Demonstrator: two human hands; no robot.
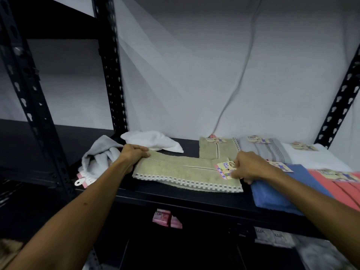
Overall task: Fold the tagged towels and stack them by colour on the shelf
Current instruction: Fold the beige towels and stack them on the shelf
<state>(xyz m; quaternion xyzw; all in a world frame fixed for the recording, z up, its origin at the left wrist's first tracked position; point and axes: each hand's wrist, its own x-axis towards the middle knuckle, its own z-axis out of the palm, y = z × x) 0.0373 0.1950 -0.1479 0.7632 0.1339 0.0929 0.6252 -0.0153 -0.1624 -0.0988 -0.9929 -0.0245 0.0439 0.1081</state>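
An olive-green towel with a white checkered border lies folded lengthwise along the front of the black shelf. My left hand grips its left end. My right hand pinches its right end beside the paper tag. Behind it lies a folded olive towel. To the right are a folded grey towel, a white towel, a blue towel and a pink towel, each tagged.
Two unfolded towels sit at the left: a light grey one with a tag hanging over the edge, and a white one. Black slotted uprights frame the shelf. Pink packets lie on the shelf below.
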